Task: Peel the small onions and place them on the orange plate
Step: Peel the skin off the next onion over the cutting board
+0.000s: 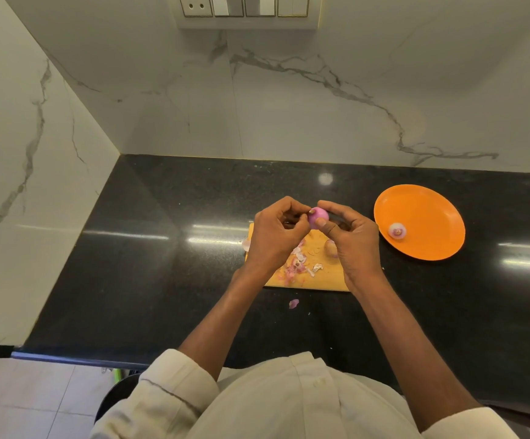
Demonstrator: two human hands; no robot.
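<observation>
A small pink-purple onion [317,216] is held up above the wooden cutting board [327,275]. My right hand [354,240] grips it between thumb and fingers. My left hand [276,236] has curled fingers, its fingertips pinching at the onion's left end. One peeled onion [397,231] lies on the orange plate [428,213] at the right. Another onion [331,248], brownish and partly hidden by my right hand, sits on the board.
Onion skin scraps [298,264] litter the board, and one loose skin piece [293,303] lies on the black countertop [162,264] in front of it. A marble wall rises behind and to the left. The counter's front edge runs near my body.
</observation>
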